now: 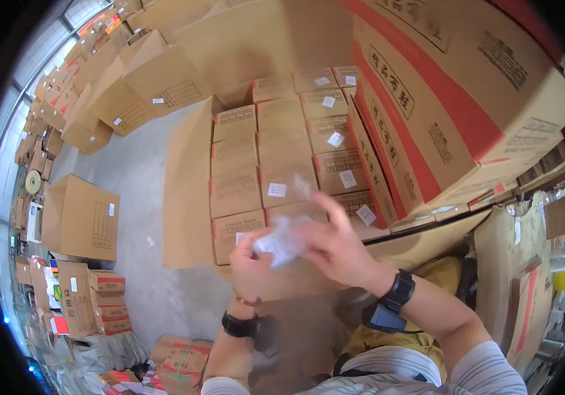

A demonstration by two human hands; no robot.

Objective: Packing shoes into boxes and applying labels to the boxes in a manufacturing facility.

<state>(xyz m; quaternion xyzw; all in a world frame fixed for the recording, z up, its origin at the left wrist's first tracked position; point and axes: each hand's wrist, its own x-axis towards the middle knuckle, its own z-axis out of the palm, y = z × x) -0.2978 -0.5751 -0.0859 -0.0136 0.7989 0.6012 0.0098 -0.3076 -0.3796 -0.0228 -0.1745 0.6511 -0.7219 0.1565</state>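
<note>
My left hand [249, 268] is closed around a crumpled, translucent white sheet [281, 242], perhaps label backing; motion blurs it. My right hand [343, 255] meets the sheet from the right, its index finger raised and its other fingers smeared. A faint whitish scrap [303, 187] shows by that fingertip; whether it is held is unclear. Both hands are above small brown cartons [235, 187] packed in rows inside a big open carton [185, 191]. A white label [277, 190] sits on one small carton, and several others carry similar labels.
Tall flaps with red stripes [427, 118] rise on the right. An opened box [83, 220] stands on the grey floor [147, 197] at left, with stacked small cartons [110, 299] below it. More boxes [157, 82] line the far left. A cluttered bench [516, 243] is at right.
</note>
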